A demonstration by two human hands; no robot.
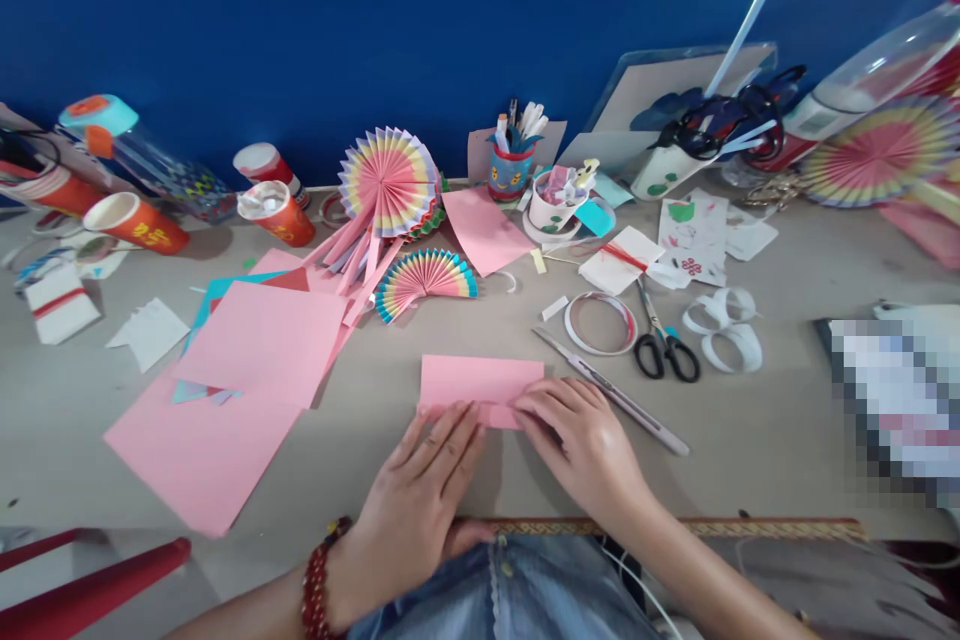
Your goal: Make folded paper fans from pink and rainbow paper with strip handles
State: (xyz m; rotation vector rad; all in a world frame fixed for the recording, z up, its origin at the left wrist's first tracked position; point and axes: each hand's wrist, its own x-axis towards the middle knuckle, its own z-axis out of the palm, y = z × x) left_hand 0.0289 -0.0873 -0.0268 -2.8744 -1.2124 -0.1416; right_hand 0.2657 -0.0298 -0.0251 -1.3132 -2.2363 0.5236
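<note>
A small pink sheet of paper (480, 378) lies in front of me, with a narrow fold along its near edge. My left hand (420, 485) rests flat on the left part of that fold, fingers stretched out. At the fold's right end, my right hand (585, 435) pinches the paper between thumb and fingers. A slim pale pen-like tool (630, 402) with a pointed tip lies just beyond my right hand. Black-handled scissors (664, 350) and a roll of tape (600, 323) are farther right.
Pink sheets (259, 340) are stacked at left. Behind stand a paper rosette (386, 180), a folded paper fan (426, 282), a pen cup (510, 170) and orange paper cups (277, 215). Curled white paper loops (731, 345) lie right; a blue wall (300, 30) closes the back.
</note>
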